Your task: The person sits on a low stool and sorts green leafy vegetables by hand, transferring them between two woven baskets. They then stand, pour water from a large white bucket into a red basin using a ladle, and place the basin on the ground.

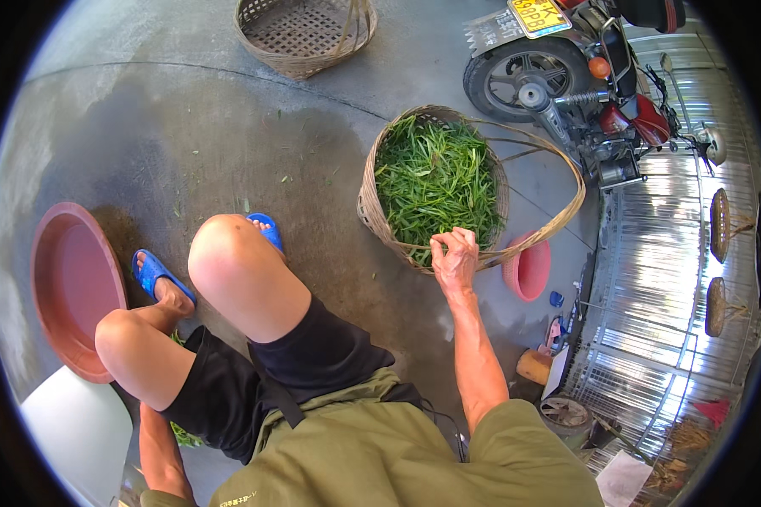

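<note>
My right hand (456, 260) is over the near rim of a woven bamboo basket (369, 190). Its fingers are curled and bunched, and I cannot tell whether a leaf is pinched between them. Long green leaves (441, 180) fill much of this basket, and its tall bamboo handle (571, 209) leans to the right. My left forearm reaches down beside my left thigh, and the hand itself is hidden behind the leg. Some green leaves (184, 436) show below that thigh, near the forearm.
A reddish-brown plastic basin (79, 285) stands left of my feet, near a white surface (79, 437). Another bamboo basket (304, 32) sits ahead. A motorcycle (545, 82) is parked at far right. Beside the leaf basket is a pink plastic basket (533, 272). The concrete floor has damp patches.
</note>
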### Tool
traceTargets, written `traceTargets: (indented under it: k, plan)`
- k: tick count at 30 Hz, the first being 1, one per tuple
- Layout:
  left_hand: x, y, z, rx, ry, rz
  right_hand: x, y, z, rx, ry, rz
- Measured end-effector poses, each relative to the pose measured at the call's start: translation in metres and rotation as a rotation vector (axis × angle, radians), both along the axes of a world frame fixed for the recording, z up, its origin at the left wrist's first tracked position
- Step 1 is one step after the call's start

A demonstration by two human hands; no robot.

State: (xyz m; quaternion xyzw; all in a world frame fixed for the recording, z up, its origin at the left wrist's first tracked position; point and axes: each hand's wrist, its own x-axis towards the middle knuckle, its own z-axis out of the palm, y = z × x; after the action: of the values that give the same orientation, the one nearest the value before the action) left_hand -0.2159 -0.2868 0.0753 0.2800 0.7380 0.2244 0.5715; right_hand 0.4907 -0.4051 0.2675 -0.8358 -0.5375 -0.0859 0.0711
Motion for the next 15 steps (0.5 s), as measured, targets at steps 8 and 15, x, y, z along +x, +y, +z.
traceTargets:
  k: [8,15]
  plan:
    - [0.033,-0.086,0.041,-0.109,-0.018,-0.129,0.000,-0.063,0.014,0.176,0.467,-0.382]
    - [0.067,-0.094,0.061,-0.127,-0.034,-0.289,0.069,-0.113,0.034,0.554,0.413,-0.532]
